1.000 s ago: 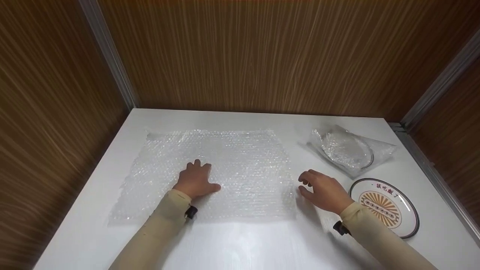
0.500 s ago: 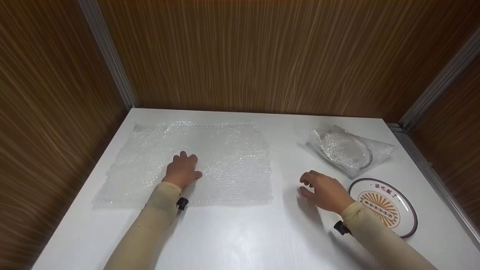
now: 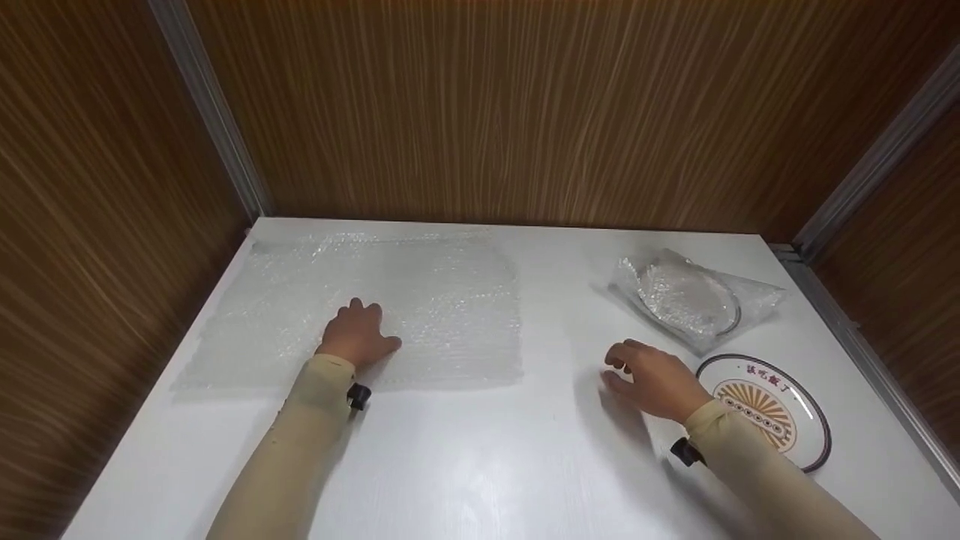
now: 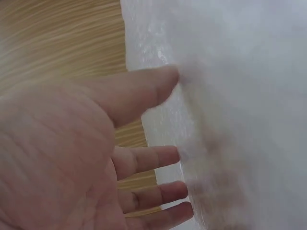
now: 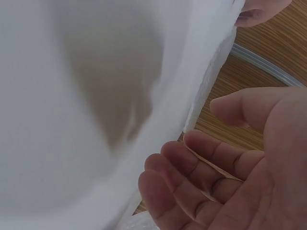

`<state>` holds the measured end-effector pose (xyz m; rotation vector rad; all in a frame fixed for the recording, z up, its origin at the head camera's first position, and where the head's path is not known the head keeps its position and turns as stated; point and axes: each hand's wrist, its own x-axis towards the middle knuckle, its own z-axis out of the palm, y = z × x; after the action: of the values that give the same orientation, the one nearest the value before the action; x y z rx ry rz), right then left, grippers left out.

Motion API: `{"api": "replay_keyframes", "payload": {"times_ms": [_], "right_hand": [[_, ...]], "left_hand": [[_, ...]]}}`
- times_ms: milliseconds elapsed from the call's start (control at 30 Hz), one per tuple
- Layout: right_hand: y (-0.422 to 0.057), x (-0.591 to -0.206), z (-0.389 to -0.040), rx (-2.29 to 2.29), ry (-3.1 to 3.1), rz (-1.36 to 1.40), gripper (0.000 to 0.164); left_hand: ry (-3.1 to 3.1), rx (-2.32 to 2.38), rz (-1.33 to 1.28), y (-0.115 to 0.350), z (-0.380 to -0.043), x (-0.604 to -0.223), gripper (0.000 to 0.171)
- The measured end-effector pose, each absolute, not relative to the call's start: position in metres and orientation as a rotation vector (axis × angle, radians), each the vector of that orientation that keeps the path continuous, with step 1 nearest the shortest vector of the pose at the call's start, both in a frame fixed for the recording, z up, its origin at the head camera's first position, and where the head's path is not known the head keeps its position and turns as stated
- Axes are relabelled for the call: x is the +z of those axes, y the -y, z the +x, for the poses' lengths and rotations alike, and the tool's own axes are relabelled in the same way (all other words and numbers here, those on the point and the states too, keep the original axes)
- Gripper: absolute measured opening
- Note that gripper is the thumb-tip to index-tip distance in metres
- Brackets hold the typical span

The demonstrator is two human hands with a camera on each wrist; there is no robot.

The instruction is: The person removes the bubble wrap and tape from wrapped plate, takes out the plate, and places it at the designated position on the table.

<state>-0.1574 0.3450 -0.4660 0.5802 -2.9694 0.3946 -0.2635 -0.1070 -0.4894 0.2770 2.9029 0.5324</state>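
Bubble-wrap sheet (image 3: 450,300), left half of the head view — left hand (image 3: 356,334) resting on it, fingers extended. Right hand (image 3: 656,379), right of centre — fingers loosely curled, thumb apart, near the plate (image 3: 761,401).

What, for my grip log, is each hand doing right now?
Left hand: open, touching the bubble wrap sheet.
Right hand: open, loosely curled, holding nothing.

Left fingers (image 3: 373,312) seemingly touch bubble wrap (image 3: 450,322).
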Motion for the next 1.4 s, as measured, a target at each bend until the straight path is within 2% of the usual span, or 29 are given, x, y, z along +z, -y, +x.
{"api": "replay_keyframes", "payload": {"times_ms": [367,633,867,1133,1400], "right_hand": [[-0.351,-0.469,-0.16,0.431,3.009,0.534,0.012],[-0.357,-0.469,-0.173,0.465,2.895,0.418,0.018],[-0.361,-0.456,-0.196,0.404,2.811,0.272,0.041],[-0.383,-0.449,-0.228,0.355,2.878,0.112,0.072],[-0.407,-0.438,-0.257,0.312,3.244,-0.03,0.092]], "left_hand": [[-2.856,0.619,0.281,0.122,-0.273,-0.5,0.065],[-2.936,0.684,0.275,0.116,-0.27,-0.505,0.059],[-2.995,0.841,0.273,0.094,-0.259,-0.495,0.064],[-2.992,0.738,0.398,0.06,-0.232,-0.476,0.069],[-2.931,0.621,0.466,0.044,-0.215,-0.465,0.059]]}}
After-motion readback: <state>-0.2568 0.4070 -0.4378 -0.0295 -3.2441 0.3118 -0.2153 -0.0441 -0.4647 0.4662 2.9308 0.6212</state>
